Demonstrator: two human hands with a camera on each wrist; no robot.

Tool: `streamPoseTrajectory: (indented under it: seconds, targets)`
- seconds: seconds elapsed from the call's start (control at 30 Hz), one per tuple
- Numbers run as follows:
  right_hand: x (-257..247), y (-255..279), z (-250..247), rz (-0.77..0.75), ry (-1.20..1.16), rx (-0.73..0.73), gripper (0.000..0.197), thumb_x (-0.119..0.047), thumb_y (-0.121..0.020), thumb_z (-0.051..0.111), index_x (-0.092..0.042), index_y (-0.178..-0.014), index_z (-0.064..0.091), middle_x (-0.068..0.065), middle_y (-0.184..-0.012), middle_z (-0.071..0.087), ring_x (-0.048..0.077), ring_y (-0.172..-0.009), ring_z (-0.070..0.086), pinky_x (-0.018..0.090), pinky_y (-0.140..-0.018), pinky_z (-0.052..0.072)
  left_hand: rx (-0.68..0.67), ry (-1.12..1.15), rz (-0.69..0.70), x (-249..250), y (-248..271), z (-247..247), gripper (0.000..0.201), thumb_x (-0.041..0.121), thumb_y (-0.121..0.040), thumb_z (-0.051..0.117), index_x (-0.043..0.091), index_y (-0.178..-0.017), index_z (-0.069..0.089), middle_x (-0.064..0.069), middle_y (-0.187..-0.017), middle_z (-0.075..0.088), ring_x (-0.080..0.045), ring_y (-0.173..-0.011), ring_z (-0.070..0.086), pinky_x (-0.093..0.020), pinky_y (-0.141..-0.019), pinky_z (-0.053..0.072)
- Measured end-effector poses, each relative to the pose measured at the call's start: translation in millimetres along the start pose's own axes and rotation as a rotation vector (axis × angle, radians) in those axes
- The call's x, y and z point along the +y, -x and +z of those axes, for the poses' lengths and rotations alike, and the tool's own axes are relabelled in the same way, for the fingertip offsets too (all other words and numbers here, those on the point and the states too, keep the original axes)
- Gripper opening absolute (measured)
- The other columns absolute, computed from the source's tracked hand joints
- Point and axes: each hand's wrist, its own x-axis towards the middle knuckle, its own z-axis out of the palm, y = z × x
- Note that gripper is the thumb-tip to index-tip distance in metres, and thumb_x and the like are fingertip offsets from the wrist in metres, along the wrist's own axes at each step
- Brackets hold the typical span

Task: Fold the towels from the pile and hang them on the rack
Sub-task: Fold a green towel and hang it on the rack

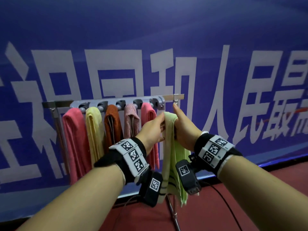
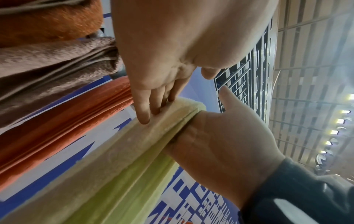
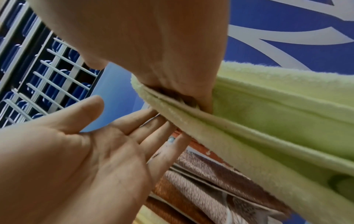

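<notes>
A folded light-green towel (image 1: 170, 147) hangs between my hands just right of the rack (image 1: 116, 101). It is draped over the fingers of my right hand (image 1: 181, 127), which are hidden inside the fold, and the thumb sticks up free. My left hand (image 1: 156, 125) presses straight fingers flat against the towel's outer side. In the left wrist view the left fingers (image 2: 151, 106) lie on the green towel (image 2: 134, 159) opposite the right hand (image 2: 220, 144). In the right wrist view the left palm (image 3: 114, 144) is spread under the towel (image 3: 268, 121).
Several folded towels hang on the rack's hooks: pink (image 1: 73, 139), yellow (image 1: 94, 130), orange (image 1: 112, 125), mottled pink (image 1: 131, 120), pink (image 1: 148, 114). A bare metal rail end (image 1: 179, 97) juts right. Behind is a blue banner (image 1: 216, 22). Below are red floor (image 1: 258, 197) and a rack leg (image 1: 174, 214).
</notes>
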Motion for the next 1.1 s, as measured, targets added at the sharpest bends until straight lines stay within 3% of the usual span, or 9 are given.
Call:
streamPoseTrajectory:
  seconds: [0.23, 0.37, 0.5, 0.6, 0.67, 0.77, 0.9, 1.0, 1.1]
  targets:
    - [-19.6, -53.7, -20.1, 0.032, 0.123, 0.024, 0.080, -0.077, -0.096, 0.024, -0.020, -0.134, 0.064, 0.007, -0.129, 0.069, 0.020, -0.123, 0.063, 0.048, -0.114, 0.040, -0.040, -0.073, -0.037, 34.0, -62.1, -14.4, 0.063, 0.056, -0.104, 0.032, 0.013, -0.147, 0.048, -0.001, -0.151, 0.050, -0.016, -0.137, 0.047, -0.043, -0.105, 0.040]
    - [-16.6, -96.6, -32.5, 0.046, 0.273, 0.010, 0.110, -0.105, -0.057, 0.039, -0.038, -0.142, 0.056, 0.003, -0.155, 0.047, 0.025, -0.147, 0.038, 0.059, -0.120, 0.025, -0.011, -0.068, -0.039, 46.0, -91.1, -25.8, 0.063, 0.053, -0.106, 0.029, 0.006, -0.143, 0.050, -0.003, -0.142, 0.057, -0.019, -0.138, 0.047, -0.046, -0.107, 0.039]
    - [-38.5, -105.3, -25.8, 0.027, 0.372, 0.063, 0.084, -0.085, -0.087, 0.025, -0.029, -0.141, 0.058, 0.001, -0.144, 0.059, 0.019, -0.138, 0.049, 0.047, -0.117, 0.028, 0.041, -0.054, -0.010, 53.8, -118.8, -27.3, 0.062, 0.052, -0.106, 0.028, 0.006, -0.135, 0.058, 0.004, -0.103, 0.070, -0.006, -0.097, 0.065, -0.033, -0.075, 0.049]
    - [-43.1, -120.4, -31.1, 0.003, 0.408, 0.031, 0.068, -0.058, -0.106, 0.014, -0.018, -0.139, 0.059, -0.004, -0.117, 0.068, 0.004, -0.107, 0.062, 0.017, -0.088, 0.037, 0.060, -0.078, -0.011, 54.4, -136.9, -25.6, 0.065, 0.056, -0.105, 0.028, 0.007, -0.142, 0.049, -0.001, -0.118, 0.069, -0.010, -0.108, 0.064, -0.033, -0.077, 0.047]
    - [-40.6, -130.0, -31.2, 0.026, 0.420, 0.030, 0.068, -0.063, -0.105, 0.015, -0.024, -0.145, 0.053, -0.005, -0.129, 0.062, 0.010, -0.121, 0.057, 0.030, -0.107, 0.034, 0.065, -0.070, -0.018, 52.2, -148.0, -25.8, 0.069, 0.058, -0.104, 0.028, 0.008, -0.150, 0.040, -0.007, -0.139, 0.060, -0.017, -0.127, 0.056, -0.037, -0.083, 0.045]
    - [-31.0, -144.7, -30.7, 0.076, 0.420, 0.050, 0.069, -0.073, -0.099, 0.020, -0.035, -0.150, 0.045, -0.009, -0.146, 0.051, 0.017, -0.138, 0.044, 0.059, -0.115, 0.026, 0.112, -0.043, -0.017, 47.6, -159.1, -25.0, 0.066, 0.058, -0.104, 0.029, 0.011, -0.149, 0.042, -0.004, -0.138, 0.060, -0.015, -0.119, 0.058, -0.033, -0.073, 0.046]
    - [-19.5, -158.9, -32.3, 0.069, 0.418, 0.088, 0.060, -0.071, -0.098, 0.027, -0.036, -0.139, 0.054, -0.004, -0.137, 0.063, 0.022, -0.126, 0.056, 0.060, -0.105, 0.039, 0.139, 0.001, -0.004, 32.7, -172.9, -25.0, 0.063, 0.061, -0.103, 0.029, 0.016, -0.142, 0.048, 0.001, -0.131, 0.062, -0.010, -0.096, 0.062, -0.034, -0.079, 0.050]
    - [-11.0, -163.0, -32.7, 0.085, 0.426, 0.093, 0.045, -0.068, -0.095, 0.032, -0.039, -0.116, 0.060, -0.002, -0.124, 0.069, 0.028, -0.119, 0.062, 0.060, -0.102, 0.044, 0.155, 0.004, -0.016, 20.8, -181.7, -24.8, 0.064, 0.065, -0.100, 0.031, 0.016, -0.135, 0.055, -0.006, -0.130, 0.066, -0.019, -0.109, 0.064, -0.043, -0.100, 0.049]
    - [-10.6, -164.4, -36.4, 0.108, 0.440, 0.054, 0.045, -0.065, -0.094, 0.035, -0.034, -0.111, 0.063, 0.003, -0.120, 0.071, 0.032, -0.118, 0.063, 0.061, -0.102, 0.045, 0.206, -0.034, -0.017, 15.2, -186.9, -27.8, 0.066, 0.070, -0.096, 0.034, 0.020, -0.128, 0.062, -0.003, -0.124, 0.069, -0.014, -0.104, 0.067, -0.035, -0.086, 0.054]
